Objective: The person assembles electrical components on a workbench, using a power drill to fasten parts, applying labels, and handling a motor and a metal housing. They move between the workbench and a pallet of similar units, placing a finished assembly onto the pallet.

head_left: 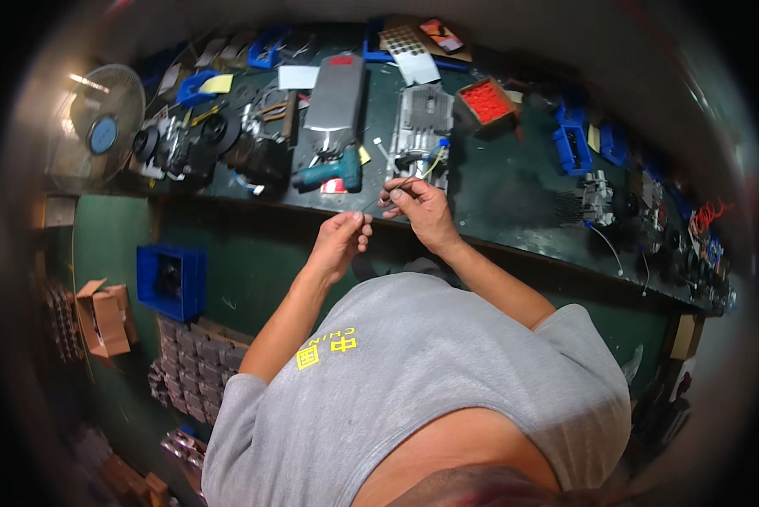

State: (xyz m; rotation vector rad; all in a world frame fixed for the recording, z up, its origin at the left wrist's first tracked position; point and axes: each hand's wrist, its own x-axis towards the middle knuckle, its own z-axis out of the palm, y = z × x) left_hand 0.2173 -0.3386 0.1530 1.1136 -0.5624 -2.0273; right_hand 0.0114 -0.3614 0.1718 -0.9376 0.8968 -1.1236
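Both hands are raised in front of the workbench's near edge, with a thin dark strand (377, 203), perhaps a wire, running between them. My left hand (341, 242) pinches its lower end between thumb and fingers. Up and to the right, my right hand (426, 215) has its fingers closed around the other end. Just beyond that hand lies a ribbed silver metal housing (426, 118), with a blue connector and a yellow-green wire (438, 159) on its near part. A teal power tool (333, 173) rests on the bench left of the housing.
A long grey box-shaped cover (337, 97) lies behind the power tool. Motor assemblies (253, 144) stand at left near a fan (101, 127). A carton of red parts (486, 103) sits behind, right. More metal units (597, 198) and blue bins (572, 150) line the right side.
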